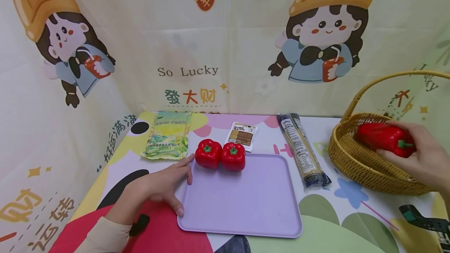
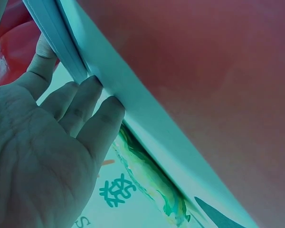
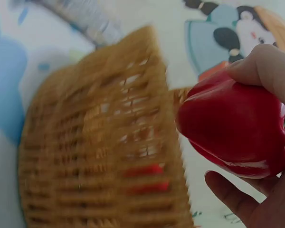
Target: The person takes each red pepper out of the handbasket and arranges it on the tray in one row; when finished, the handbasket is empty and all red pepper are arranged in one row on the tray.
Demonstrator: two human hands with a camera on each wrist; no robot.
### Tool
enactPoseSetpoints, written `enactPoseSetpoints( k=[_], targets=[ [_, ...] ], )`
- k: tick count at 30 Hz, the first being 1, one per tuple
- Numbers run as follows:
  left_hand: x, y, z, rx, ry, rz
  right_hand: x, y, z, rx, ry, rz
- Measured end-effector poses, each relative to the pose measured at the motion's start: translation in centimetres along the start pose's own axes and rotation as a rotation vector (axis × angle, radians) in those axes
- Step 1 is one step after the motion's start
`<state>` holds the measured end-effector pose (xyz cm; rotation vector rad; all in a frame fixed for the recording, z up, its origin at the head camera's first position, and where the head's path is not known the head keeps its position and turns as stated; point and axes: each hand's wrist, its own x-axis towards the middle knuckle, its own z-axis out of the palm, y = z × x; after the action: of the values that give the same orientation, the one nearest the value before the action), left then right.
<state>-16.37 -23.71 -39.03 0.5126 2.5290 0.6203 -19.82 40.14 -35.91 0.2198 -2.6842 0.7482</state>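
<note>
Head: right hand [image 1: 427, 155] grips a glossy red bell pepper with a green stem [image 1: 391, 139] at the mouth of a tan woven basket with arched handle [image 1: 362, 175]. Left hand [image 1: 159, 184], fingers spread and relaxed, at left edge of a lilac rectangular tray [image 1: 246, 202]; two more glossy red peppers [image 1: 208, 154] side by side toward its far left corner. Left wrist: fingertips by tray edge. Right wrist: thumb over held pepper, near basket rim; red visible through weave.
</note>
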Motion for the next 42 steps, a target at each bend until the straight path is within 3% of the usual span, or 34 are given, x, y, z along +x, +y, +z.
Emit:
enactPoseSetpoints(
  k=[5, 15, 23, 30, 42],
  targets=[
    [-0.1, -0.1, 0.0, -0.006, -0.003, 0.001, 0.1, -1.6, 0.2, 0.090, 0.008, 0.023],
    [0.1, 0.0, 0.1, 0.004, -0.008, 0.016, -0.2, -3.8, 0.8, 0.130, 0.055, -0.144],
    [0.0, -0.1, 0.0, 0.004, -0.006, 0.011, 0.0, -5.8, 1.9, 0.212, 0.037, -0.269],
    [0.0, 0.0, 0.0, 0.005, -0.009, 0.013, -0.3, -7.1, 3.2, 0.280, -0.029, -0.171],
    [0.1, -0.3, 0.0, 0.011, -0.009, 0.015, 0.0, -9.0, 3.7, 0.309, -0.040, -0.256]
  ],
)
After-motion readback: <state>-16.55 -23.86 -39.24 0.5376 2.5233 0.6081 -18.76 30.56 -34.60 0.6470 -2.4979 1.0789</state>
